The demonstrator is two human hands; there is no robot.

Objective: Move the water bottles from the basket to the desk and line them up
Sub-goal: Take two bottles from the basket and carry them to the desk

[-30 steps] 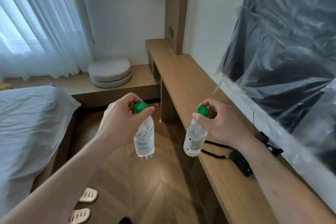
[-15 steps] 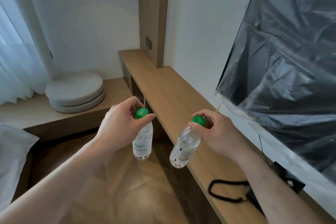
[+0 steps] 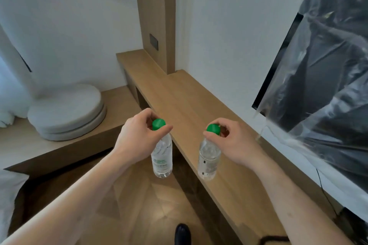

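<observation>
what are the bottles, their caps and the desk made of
Bottles: clear thin plastic, glossy; the floor and desk show through them. The left one bears a printed label.
Caps: opaque green plastic, smooth by the look.
Desk: light wood or wood-look laminate, matte, with a straight grain; which of the two cannot be told.

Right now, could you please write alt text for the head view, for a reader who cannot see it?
A person holds two clear water bottles by their green caps, the left hand gripping one bottle over the floor, the right hand gripping the other above the wooden desk.
</observation>
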